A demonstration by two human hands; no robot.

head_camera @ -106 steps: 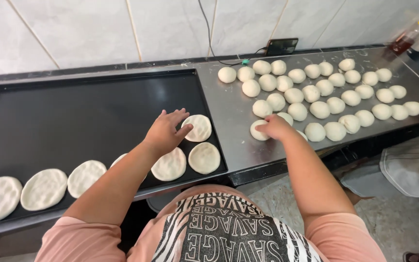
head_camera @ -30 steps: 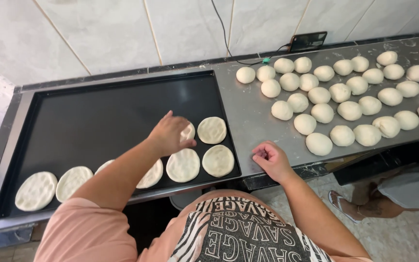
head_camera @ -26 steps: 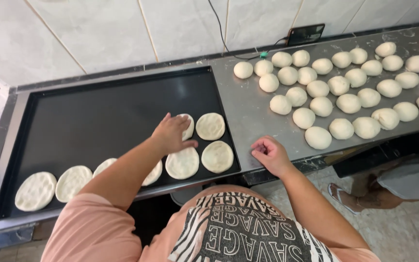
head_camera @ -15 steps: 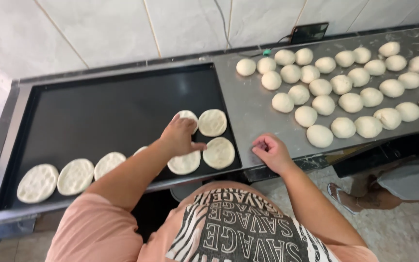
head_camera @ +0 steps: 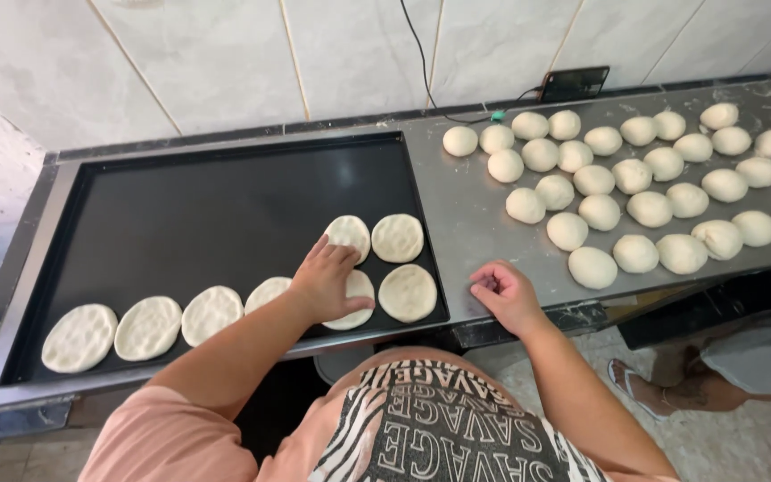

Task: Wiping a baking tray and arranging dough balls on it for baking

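No packages, labels, signs or screens in view

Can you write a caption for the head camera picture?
Left hand presses a flat dough round on the black tray.

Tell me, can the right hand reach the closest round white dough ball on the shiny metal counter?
Probably yes. The right hand rests on the metal counter, nothing between it and the nearest dough ball.

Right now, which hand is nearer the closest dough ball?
Right. The right hand rests on the steel counter just left of that dough ball; the left hand is farther left, over the black tray.
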